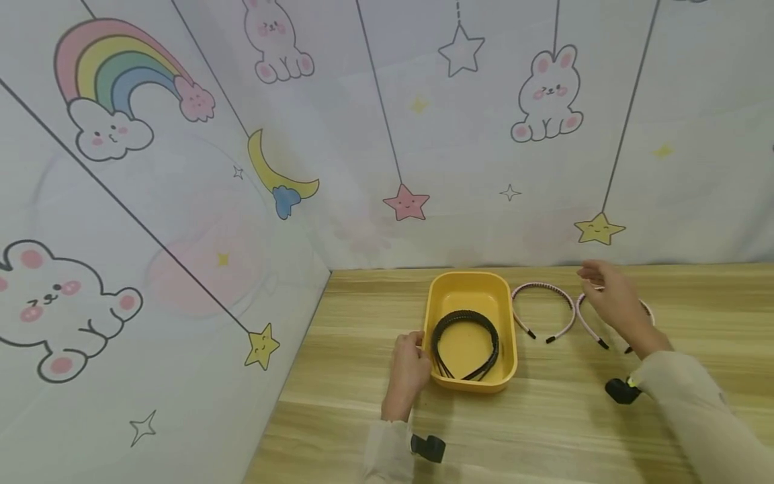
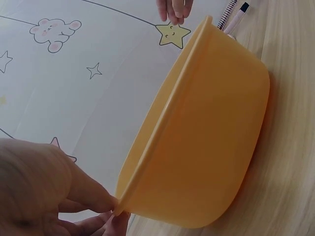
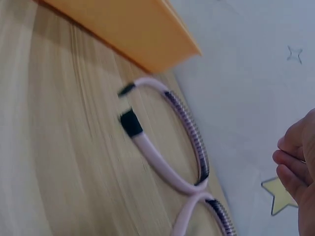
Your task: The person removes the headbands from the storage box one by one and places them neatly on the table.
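A person's left hand (image 1: 410, 366) grips the rim of a yellow bin (image 1: 465, 292) on a wood-grain table (image 1: 562, 423), thumb and fingers pinching the edge at the near end of its left side. Inside the bin lie black headbands (image 1: 465, 314) — more than one, judging by the several ends at the near side, though the overlap hides the exact count. Just right of the bin, two pink headbands lie side by side on the table: the first (image 3: 162, 167) near the bin's right wall, the second (image 1: 589, 328) next to it, both with black tips toward the person and dark ridged strips along the inner curve. The right hand (image 1: 613, 299) hangs above the second headband and partly hides it — its fingers loosely bent, holding nothing. Pale sleeves (image 1: 683, 386) cover both forearms, with a small black device (image 1: 623, 391) at each wrist. Behind the table stands a white backdrop (image 1: 465, 228) printed with rabbits, stars, a moon and a rainbow.
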Demonstrator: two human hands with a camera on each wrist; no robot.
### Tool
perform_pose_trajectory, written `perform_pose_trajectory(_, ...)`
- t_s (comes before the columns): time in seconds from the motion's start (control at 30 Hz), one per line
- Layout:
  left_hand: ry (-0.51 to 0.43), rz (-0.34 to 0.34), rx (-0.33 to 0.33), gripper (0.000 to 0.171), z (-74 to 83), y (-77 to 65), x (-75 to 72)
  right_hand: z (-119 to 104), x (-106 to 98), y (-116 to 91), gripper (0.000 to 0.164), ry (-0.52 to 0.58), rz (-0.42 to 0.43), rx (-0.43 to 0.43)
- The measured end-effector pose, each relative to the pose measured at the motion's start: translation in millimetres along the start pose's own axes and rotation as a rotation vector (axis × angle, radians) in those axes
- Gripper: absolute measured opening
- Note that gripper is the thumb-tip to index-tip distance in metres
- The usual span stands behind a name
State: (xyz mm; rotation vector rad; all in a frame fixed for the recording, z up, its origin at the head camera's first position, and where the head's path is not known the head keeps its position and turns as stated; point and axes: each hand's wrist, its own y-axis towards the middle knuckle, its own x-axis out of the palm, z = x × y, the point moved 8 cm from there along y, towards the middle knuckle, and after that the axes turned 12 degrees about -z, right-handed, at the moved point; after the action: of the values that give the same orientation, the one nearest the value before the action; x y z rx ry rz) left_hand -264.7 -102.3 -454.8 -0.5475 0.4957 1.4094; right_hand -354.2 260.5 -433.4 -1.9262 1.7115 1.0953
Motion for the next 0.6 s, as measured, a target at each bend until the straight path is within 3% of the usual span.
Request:
perform_pose_trajectory(0.17, 0.02, 0.009, -0.004, 0.041, 0.4, 0.5, -1.1, -25.0, 8.9, -3.2, 0.037, 0.014, 0.047, -0.077)
perform_pose_trajectory(0.6, 0.012, 0.0, -0.014, 0.041, 0.4, -0.4, -0.5, -69.3, 36.3, -3.3, 0.037, 0.08, 0.043, -0.166)
